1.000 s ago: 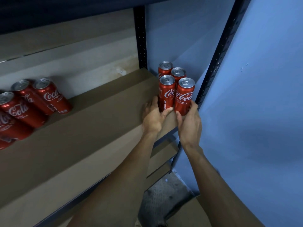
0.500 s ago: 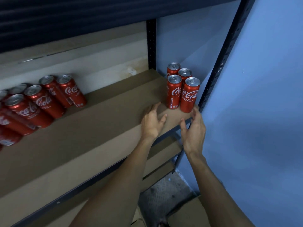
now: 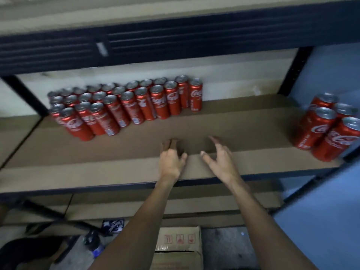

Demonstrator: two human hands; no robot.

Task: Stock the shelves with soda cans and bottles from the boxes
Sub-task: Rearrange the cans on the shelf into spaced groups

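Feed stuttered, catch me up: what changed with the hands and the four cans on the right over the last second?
The left hand and right hand let go of the front two of the four cans and moved left, now empty over the middle of the shelf. The four cans stayed upright at the right end; the big batch on the left looks unchanged.

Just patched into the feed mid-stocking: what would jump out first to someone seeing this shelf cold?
The big block of red soda cans standing in rows at the back left of the shelf grabs the eye first, then the smaller cluster of four cans at its right end. Between them, the left hand and right hand hover empty over the front edge, with a cardboard box on the floor below.
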